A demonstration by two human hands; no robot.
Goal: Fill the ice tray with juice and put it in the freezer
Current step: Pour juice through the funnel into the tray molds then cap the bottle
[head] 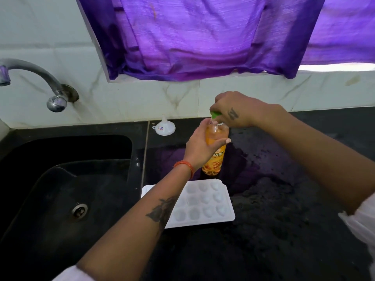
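An orange juice bottle (215, 157) stands upright on the black counter, just behind the white ice tray (205, 201). My left hand (199, 146) grips the bottle around its upper body. My right hand (233, 109) pinches the green cap (215, 114) at the bottle's neck; the cap sits slightly off to the side of the mouth. The tray lies flat with several round, dry-looking cavities; my left forearm covers its left part.
A white funnel (164, 127) lies on the counter by the wall, left of the bottle. A black sink (67, 189) with a drain fills the left, with a metal tap (40, 82) above it. A purple curtain (203, 37) hangs over the window.
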